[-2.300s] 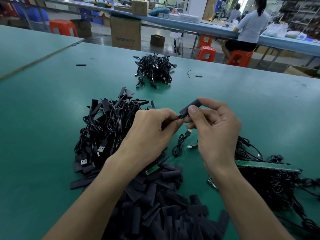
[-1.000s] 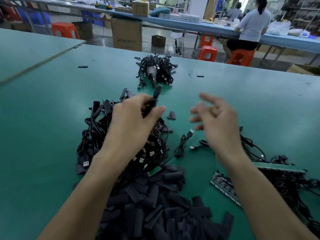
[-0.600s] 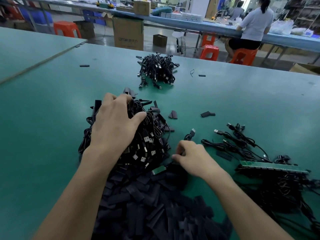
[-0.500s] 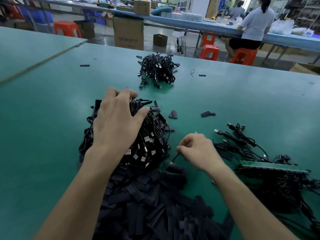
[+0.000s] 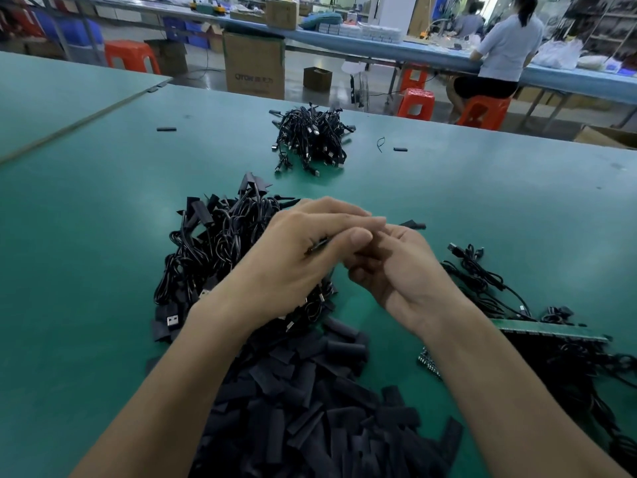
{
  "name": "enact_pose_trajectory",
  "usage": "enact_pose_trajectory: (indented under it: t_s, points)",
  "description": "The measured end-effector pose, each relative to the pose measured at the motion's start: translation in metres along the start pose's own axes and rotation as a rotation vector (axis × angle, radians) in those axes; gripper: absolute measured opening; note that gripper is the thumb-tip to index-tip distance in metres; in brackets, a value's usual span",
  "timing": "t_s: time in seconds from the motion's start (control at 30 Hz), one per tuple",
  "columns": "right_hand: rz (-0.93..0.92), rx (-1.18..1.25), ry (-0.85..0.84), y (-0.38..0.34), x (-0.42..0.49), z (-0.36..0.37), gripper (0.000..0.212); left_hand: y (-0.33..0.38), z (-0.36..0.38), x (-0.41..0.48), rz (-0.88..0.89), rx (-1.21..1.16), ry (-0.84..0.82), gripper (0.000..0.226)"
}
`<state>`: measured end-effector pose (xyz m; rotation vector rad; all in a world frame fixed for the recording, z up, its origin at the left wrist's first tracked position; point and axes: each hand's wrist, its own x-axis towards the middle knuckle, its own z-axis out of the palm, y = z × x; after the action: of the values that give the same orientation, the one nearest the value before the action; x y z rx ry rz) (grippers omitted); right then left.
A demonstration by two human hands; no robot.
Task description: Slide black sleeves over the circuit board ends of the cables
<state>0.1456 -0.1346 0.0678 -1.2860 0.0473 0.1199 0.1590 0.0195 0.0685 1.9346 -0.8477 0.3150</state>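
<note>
My hands meet above the table's middle. My left hand [image 5: 293, 257] pinches a thin dark cable end [image 5: 319, 243] under its thumb. My right hand [image 5: 400, 274] is palm-up with its fingers curled in against the left fingertips, on the same cable; the hands hide the rest of it. A heap of loose black sleeves [image 5: 310, 408] lies below my wrists. A pile of black USB cables with sleeves on them [image 5: 213, 243] lies to the left, partly under my left hand.
Another bundle of cables [image 5: 312, 138] lies farther back on the green table [image 5: 103, 219]. Tangled cables [image 5: 482, 281] and a green circuit board strip [image 5: 548, 329] lie at the right. A stray sleeve [image 5: 413, 225] sits behind my right hand. A person [image 5: 506, 50] sits at the far bench.
My left hand left the cable pile and my right hand rose from the sleeve heap with a cable end. Both hands came together above the table.
</note>
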Motion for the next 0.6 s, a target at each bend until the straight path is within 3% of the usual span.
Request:
enact_pose_trajectory:
  t_s: [0.1, 0.2, 0.3, 0.33, 0.47, 0.53, 0.6]
  points:
    - [-0.079, -0.193, -0.051, 0.006, -0.001, 0.005, 0.017, -0.004, 0.000, 0.000, -0.001, 0.103, 0.126, 0.032]
    - [-0.139, -0.562, -0.019, 0.016, -0.007, 0.008, 0.012, -0.008, 0.003, -0.002, -0.117, 0.091, 0.216, 0.048]
    - [-0.253, -0.895, 0.065, 0.025, -0.016, 0.006, 0.027, -0.009, 0.002, -0.001, -0.188, 0.042, 0.317, 0.051]
    - [-0.265, -0.948, 0.011, 0.026, -0.018, 0.006, 0.028, -0.010, 0.001, 0.000, -0.206, 0.044, 0.336, 0.049]
    - [-0.077, -1.197, -0.489, 0.033, -0.024, 0.015, 0.021, -0.015, 0.002, -0.001, -0.268, 0.061, 0.300, 0.020]
    - [-0.035, -1.290, -0.600, 0.038, -0.026, 0.018, 0.019, -0.018, 0.003, -0.002, -0.302, 0.017, 0.246, 0.014]
    - [-0.028, -1.328, -0.604, 0.044, -0.029, 0.022, 0.025, -0.020, 0.003, -0.002, -0.321, 0.007, 0.190, 0.029]
